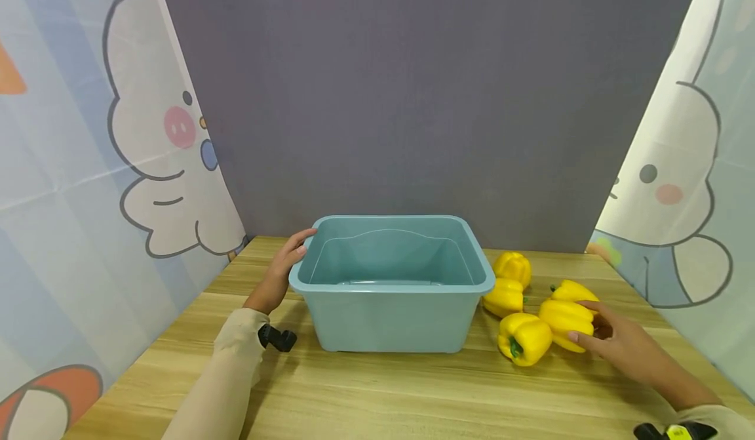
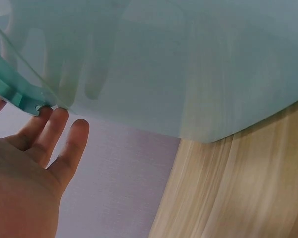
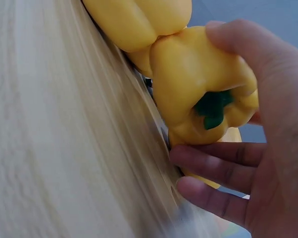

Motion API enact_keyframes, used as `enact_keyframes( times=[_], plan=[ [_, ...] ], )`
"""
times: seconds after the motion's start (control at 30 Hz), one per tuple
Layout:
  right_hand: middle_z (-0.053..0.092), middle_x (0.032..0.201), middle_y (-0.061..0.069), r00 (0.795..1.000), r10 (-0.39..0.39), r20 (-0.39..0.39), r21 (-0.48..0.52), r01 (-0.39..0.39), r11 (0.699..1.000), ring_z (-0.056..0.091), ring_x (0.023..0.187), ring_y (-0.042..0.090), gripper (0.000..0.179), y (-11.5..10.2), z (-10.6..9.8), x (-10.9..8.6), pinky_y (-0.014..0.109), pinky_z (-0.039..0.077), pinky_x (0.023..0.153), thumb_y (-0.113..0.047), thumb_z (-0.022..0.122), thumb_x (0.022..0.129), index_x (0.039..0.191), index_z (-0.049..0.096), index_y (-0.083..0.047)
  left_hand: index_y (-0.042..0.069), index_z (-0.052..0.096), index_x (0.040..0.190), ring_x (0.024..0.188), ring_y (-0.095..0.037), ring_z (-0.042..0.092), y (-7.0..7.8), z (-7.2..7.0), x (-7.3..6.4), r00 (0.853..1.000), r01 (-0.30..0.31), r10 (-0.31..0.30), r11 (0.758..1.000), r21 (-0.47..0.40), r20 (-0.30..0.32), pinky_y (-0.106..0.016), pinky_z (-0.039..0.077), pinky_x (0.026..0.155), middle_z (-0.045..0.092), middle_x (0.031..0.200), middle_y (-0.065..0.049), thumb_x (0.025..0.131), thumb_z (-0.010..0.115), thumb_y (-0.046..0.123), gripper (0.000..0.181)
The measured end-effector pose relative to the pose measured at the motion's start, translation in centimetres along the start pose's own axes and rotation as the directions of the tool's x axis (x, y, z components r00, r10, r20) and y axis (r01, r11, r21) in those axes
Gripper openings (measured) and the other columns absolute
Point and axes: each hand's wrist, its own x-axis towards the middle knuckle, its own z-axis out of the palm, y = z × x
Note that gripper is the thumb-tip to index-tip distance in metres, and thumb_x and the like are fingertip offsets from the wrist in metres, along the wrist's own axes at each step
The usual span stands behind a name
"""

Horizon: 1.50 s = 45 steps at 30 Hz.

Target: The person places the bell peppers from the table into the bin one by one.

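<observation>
A blue-green plastic bin (image 1: pixel 389 322) stands on the wooden table, its mouth facing up. At its left side, my left hand (image 1: pixel 282 273) touches the rim with fairly straight fingers; in the left wrist view the fingertips (image 2: pixel 78 130) meet the rim's underside. To the right of the bin lie several yellow bell peppers. My right hand (image 1: pixel 619 341) grips one bell pepper (image 1: pixel 565 322), thumb on one side and fingers on the other. Its green stem (image 3: pixel 212 107) faces the palm in the right wrist view. Another bell pepper (image 1: pixel 525 340) lies right beside it.
Two more bell peppers lie near the bin's right wall, one (image 1: pixel 513 269) behind the other (image 1: pixel 504 297). A further bell pepper (image 1: pixel 573 290) sits behind the gripped one. A grey panel (image 1: pixel 436 99) rises at the back, with patterned cloth (image 1: pixel 71 243) along both sides.
</observation>
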Motion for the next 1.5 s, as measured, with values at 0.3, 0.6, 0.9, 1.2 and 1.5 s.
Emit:
enact_keyframes(
  times=[0.3,0.6,0.9,1.2,1.5],
  plan=[
    [0.055,0.124,0.038,0.999,0.008,-0.034,0.084,-0.005,0.996,0.061,0.103,0.041,0.074,-0.3,-0.3,-0.1,0.027,0.052,0.065,-0.037,0.063,0.098,0.141,0.034,0.016,0.017,0.032,0.155,0.145,-0.032,0.024,-0.1,0.1,0.1,1.000,0.024,-0.024,1.000,-0.011,-0.007,-0.061,0.028,0.108,0.020,0.162,-0.003,0.106,0.037,0.039,0.054],
    [0.061,0.110,0.024,0.996,-0.004,-0.090,0.152,0.018,0.988,0.058,0.082,0.006,0.069,-1.1,-0.4,-0.2,0.028,0.052,0.063,-0.031,0.062,0.100,0.141,0.033,0.016,0.023,0.029,0.158,0.145,-0.033,0.025,-0.1,0.2,0.0,1.000,0.029,-0.029,1.000,-0.004,0.001,-0.062,0.029,0.107,0.018,0.164,0.001,0.106,0.035,0.040,0.055],
    [0.055,0.120,0.035,0.984,-0.056,-0.167,0.225,0.093,0.970,0.059,0.081,-0.002,0.060,-2.1,-0.9,0.4,0.033,0.055,0.062,-0.023,0.058,0.102,0.142,0.032,0.013,0.023,0.032,0.157,0.143,-0.033,0.028,0.1,0.1,-0.2,0.999,0.042,-0.042,0.999,-0.009,-0.020,-0.060,0.030,0.105,0.019,0.163,0.001,0.105,0.035,0.043,0.055],
    [0.055,0.119,0.034,0.984,-0.079,-0.160,0.220,0.114,0.969,0.057,0.082,-0.004,0.057,-3.0,-1.3,0.9,0.032,0.056,0.062,-0.021,0.058,0.103,0.141,0.034,0.014,0.017,0.034,0.154,0.131,-0.041,0.042,0.1,0.6,0.5,1.000,0.001,-0.002,0.998,-0.058,-0.020,-0.058,0.041,0.097,0.030,0.157,-0.008,0.104,0.035,0.043,0.056],
    [0.059,0.115,0.026,0.983,-0.094,-0.159,0.210,0.126,0.970,0.057,0.080,0.000,0.054,-4.5,-1.0,2.0,0.030,0.055,0.061,-0.019,0.057,0.102,0.142,0.036,0.011,0.016,0.033,0.154,0.132,-0.040,0.042,0.0,0.5,0.2,1.000,-0.001,-0.001,0.997,-0.073,-0.019,-0.056,0.041,0.097,0.029,0.158,-0.007,0.103,0.036,0.048,0.060]
  ],
)
